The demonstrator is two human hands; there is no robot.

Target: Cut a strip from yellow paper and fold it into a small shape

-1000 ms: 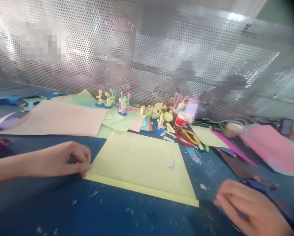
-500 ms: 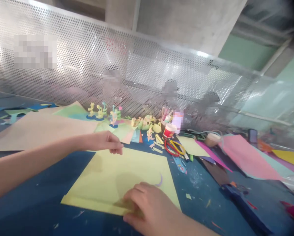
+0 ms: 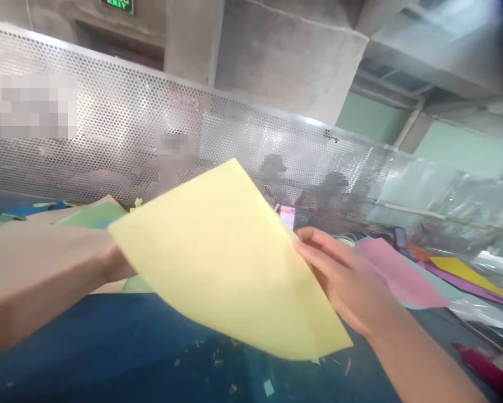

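Note:
A pale yellow sheet of paper (image 3: 230, 257) is lifted off the table and tilted, its lower edge bowed. My right hand (image 3: 344, 274) grips the sheet's right edge between thumb and fingers. A narrow band along that edge looks folded. My left hand (image 3: 119, 262) is at the sheet's left side, partly behind it. Its fingers are hidden by the paper, so whether it holds the sheet does not show.
On the blue table (image 3: 150, 336) lie paper scraps (image 3: 269, 387). A large beige sheet (image 3: 37, 252) is at the left; pink paper (image 3: 398, 274) and yellow paper (image 3: 470, 274) are at the right. A lit phone (image 3: 287, 216) stands before a perforated metal screen (image 3: 234, 129), with people behind it.
The yellow sheet has been lifted off the table and turned, now hiding the small paper figures and cup behind it. My right hand has moved up and right with its edge.

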